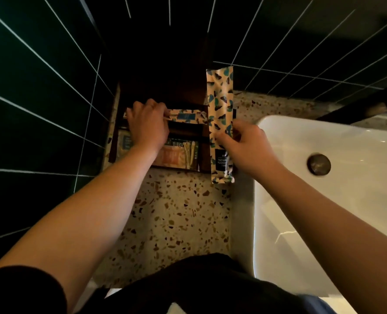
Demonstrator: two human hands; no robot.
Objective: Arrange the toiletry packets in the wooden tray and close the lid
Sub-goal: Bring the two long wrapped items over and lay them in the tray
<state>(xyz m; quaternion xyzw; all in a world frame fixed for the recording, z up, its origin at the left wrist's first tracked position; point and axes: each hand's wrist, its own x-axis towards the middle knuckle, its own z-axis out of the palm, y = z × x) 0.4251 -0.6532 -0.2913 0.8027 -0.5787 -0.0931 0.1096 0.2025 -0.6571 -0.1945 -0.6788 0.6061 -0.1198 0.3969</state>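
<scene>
A dark wooden tray (202, 152) stands on the terrazzo counter against the tiled wall, its lid (163, 71) raised behind it. Small packets (179, 155) lie in the tray's front compartment. My left hand (148, 123) grips one end of a long patterned packet (185, 116) lying crosswise over the back of the tray. My right hand (247, 146) holds a second long packet (221, 123), beige with blue and black flecks and a black toothbrush label, lengthwise above the tray's right edge.
A white sink basin (324, 200) with a metal drain (319, 165) lies to the right. Terrazzo counter (176, 218) stretches in front of the tray. Dark green tiled walls (40, 87) close in on the left and at the back.
</scene>
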